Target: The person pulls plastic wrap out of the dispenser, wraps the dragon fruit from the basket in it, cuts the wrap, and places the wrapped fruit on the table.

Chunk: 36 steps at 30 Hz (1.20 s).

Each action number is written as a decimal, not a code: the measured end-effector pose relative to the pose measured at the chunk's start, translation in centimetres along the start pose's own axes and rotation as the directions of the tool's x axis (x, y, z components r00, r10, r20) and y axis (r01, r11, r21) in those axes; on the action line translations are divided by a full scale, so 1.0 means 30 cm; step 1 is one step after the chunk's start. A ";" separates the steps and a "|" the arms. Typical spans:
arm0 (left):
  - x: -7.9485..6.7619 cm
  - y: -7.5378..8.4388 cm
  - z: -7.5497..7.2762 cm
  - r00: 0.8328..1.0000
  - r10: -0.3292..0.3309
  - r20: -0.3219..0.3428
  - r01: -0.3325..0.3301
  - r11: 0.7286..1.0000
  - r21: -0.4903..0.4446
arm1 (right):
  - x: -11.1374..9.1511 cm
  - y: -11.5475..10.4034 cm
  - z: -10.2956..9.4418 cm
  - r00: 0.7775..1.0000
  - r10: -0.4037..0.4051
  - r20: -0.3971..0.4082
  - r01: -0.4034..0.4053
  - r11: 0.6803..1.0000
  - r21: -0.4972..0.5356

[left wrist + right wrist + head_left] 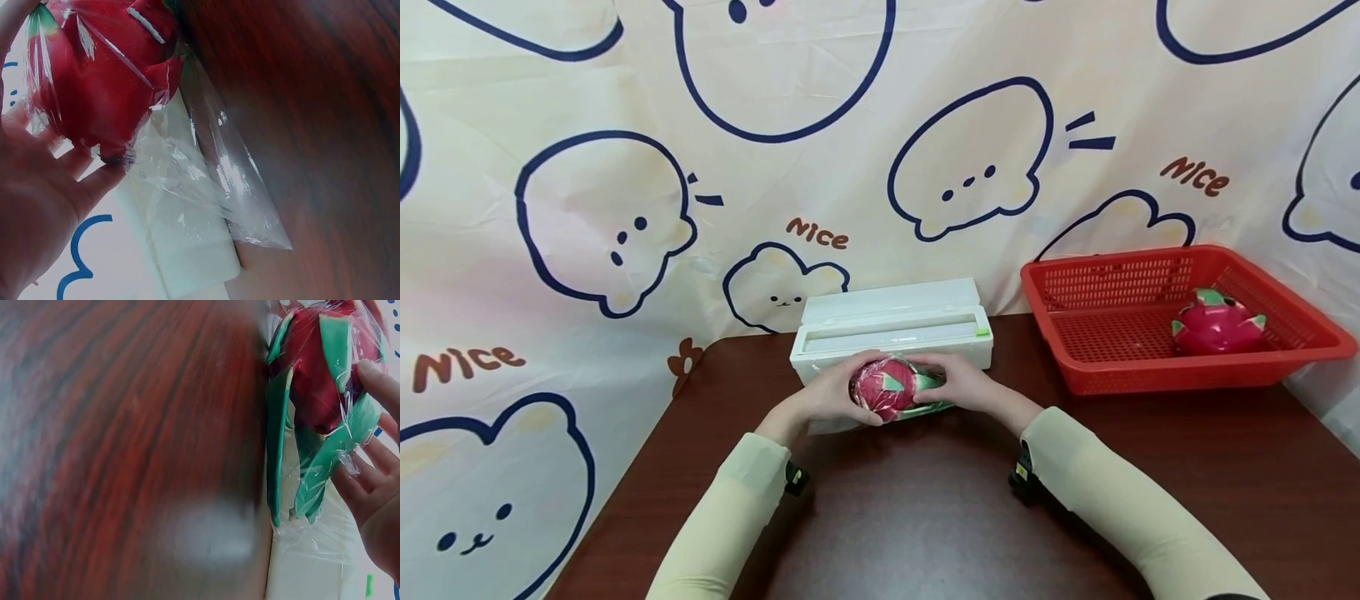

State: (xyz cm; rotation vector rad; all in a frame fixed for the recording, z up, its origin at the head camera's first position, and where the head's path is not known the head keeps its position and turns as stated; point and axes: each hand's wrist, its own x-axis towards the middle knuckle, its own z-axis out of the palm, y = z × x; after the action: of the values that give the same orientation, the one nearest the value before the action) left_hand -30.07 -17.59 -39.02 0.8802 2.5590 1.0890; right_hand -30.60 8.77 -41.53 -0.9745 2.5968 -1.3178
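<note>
A pink-red dragon fruit with green leafy scales is wrapped in clear plastic film, and both hands hold it up just in front of a white film dispenser box. My left hand grips its rounded end, thumb on the near side and fingers behind. My right hand holds the leafy end, where long green leaves stick out under the film. In the left wrist view a loose flap of film trails from the fruit over the box and table.
A red plastic basket stands at the back right of the dark wooden table. Inside it lies another dragon fruit. A cloth printed with cartoon bears hangs behind the table.
</note>
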 end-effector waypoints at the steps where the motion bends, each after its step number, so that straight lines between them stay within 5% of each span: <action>1: -0.003 0.000 -0.001 1.000 -0.004 0.002 0.004 1.000 -0.009 | 0.001 -0.001 0.002 1.000 0.004 -0.001 -0.004 1.000 0.000; 8: -0.053 -0.002 -0.045 0.998 -0.037 -0.042 0.032 0.992 -0.122 | 0.008 -0.004 0.008 1.000 -0.003 -0.008 0.003 0.999 -0.040; 14: -0.146 -0.033 -0.123 0.973 -0.043 -0.225 0.032 0.998 -0.055 | 0.017 0.005 0.005 1.000 -0.006 0.001 0.006 0.998 -0.065; 19: -0.228 -0.034 -0.152 0.955 -0.067 -0.288 0.066 0.998 -0.012 | 0.015 0.007 -0.006 1.000 -0.012 0.006 0.013 0.998 -0.063; 23: -0.259 -0.067 -0.129 0.959 -0.056 -0.278 0.064 0.998 0.021 | 0.016 0.006 -0.011 1.000 -0.005 0.011 0.005 0.998 -0.060; 30: -0.246 -0.107 -0.062 0.988 -0.035 -0.149 0.058 0.986 0.155 | 0.016 0.008 -0.016 1.000 0.030 0.009 -0.029 0.998 -0.060; 36: -0.229 -0.120 -0.037 0.993 -0.050 -0.110 0.076 0.966 0.249 | 0.017 0.008 -0.010 0.999 0.042 0.010 -0.041 0.997 -0.065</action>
State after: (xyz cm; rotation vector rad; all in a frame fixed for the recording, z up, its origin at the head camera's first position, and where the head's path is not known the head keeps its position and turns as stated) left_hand -26.66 -24.38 -41.00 0.8099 2.8368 0.8222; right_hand -31.22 8.80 -41.40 -0.9284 2.6517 -1.2229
